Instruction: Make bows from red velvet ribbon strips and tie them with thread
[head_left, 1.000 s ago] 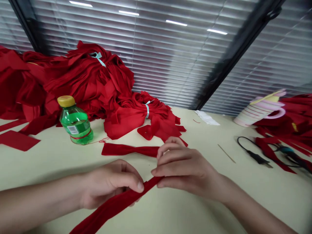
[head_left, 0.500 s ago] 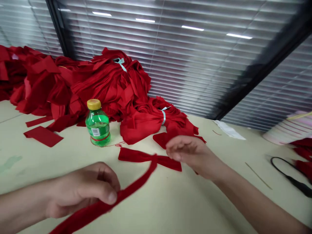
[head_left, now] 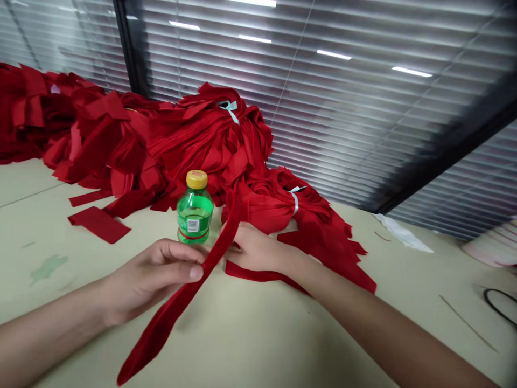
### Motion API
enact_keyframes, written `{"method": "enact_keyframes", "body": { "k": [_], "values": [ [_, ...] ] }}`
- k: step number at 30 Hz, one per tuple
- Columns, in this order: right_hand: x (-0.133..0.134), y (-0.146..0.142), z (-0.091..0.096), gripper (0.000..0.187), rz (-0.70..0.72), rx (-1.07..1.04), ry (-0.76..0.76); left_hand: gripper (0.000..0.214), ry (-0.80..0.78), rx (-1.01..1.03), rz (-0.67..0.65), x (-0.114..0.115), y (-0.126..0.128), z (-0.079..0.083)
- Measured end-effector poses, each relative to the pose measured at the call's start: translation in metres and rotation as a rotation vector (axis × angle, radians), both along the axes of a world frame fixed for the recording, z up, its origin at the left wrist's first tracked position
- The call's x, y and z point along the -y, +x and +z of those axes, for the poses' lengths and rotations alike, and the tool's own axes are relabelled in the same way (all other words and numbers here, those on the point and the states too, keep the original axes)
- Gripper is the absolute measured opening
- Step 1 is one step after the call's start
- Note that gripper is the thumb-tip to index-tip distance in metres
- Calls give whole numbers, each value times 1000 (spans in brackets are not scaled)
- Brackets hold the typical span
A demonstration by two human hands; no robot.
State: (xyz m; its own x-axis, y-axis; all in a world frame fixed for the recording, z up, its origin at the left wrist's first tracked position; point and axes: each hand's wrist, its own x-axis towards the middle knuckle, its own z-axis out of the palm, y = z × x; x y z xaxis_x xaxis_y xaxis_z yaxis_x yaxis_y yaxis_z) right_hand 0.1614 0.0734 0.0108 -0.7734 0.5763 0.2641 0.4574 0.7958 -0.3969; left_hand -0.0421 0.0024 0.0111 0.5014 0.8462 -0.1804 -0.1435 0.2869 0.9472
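Note:
My left hand [head_left: 155, 275] pinches a long red fabric strip [head_left: 177, 302] between thumb and fingers. The strip rises past the hand toward the green bottle and hangs down to the table at the lower left. My right hand [head_left: 256, 250] lies beyond it on the table, fingers curled over the middle of a red fabric bow [head_left: 258, 275]. Most of the bow is hidden under that hand and wrist. A small green plastic bottle [head_left: 195, 210] with a yellow cap stands upright just behind both hands.
A big heap of red fabric pieces [head_left: 161, 140], some bundled with pale ties, fills the back of the beige table [head_left: 262, 345]. A flat red piece [head_left: 99, 223] lies at the left. A black cable [head_left: 498, 304] and a thin stick [head_left: 466, 323] lie at the right. Window blinds stand behind.
The view has swung left. My right hand moved left from the bow's right wing onto its middle. My left hand raised the strip, whose far end now stands up by the bottle.

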Motion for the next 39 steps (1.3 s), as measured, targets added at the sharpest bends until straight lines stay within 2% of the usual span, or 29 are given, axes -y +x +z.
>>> {"method": "enact_keyframes", "body": {
  "k": [4, 6, 8, 11, 13, 19, 25, 28, 31, 33, 34, 36, 37, 39],
  "values": [
    [21, 9, 16, 9, 51, -45, -251, 5, 100, -81, -27, 2, 0, 4],
    [32, 14, 20, 13, 63, -37, -372, 4, 110, -97, -47, 4, 1, 9],
    [41, 19, 20, 17, 59, -79, -586, 4, 112, -142, -63, 5, 4, 13],
    [50, 25, 17, 13, 15, -251, -950, 9, 72, -256, -80, 6, 6, 15],
    [55, 31, 16, 10, -22, -339, -1045, 9, 15, -295, -57, 5, 6, 14],
    [71, 77, 10, 13, -170, -349, -967, 11, -87, -327, 36, 3, 0, 14],
    [106, 137, 11, 9, -420, -63, -768, 9, -141, -334, 93, 7, 0, 16],
    [116, 151, 17, 12, -487, 60, -626, 7, -164, -316, 45, 9, 2, 17],
    [113, 139, 21, 10, -518, -46, -515, 10, -153, -367, 27, 10, 6, 18],
    [106, 112, 18, 21, -464, -209, -526, 10, -148, -369, 33, 11, 8, 19],
    [102, 95, 14, 28, -405, -291, -569, 11, -153, -355, 43, 12, 10, 19],
    [94, 55, 6, 58, -265, -432, -741, 13, -171, -324, 83, 13, 11, 20],
    [91, 35, 2, 62, -219, -500, -845, 14, -180, -312, 108, 14, 11, 21],
    [85, 5, -4, 55, -104, -590, -1079, 17, -194, -298, 165, 15, 10, 21]
  ]
}}
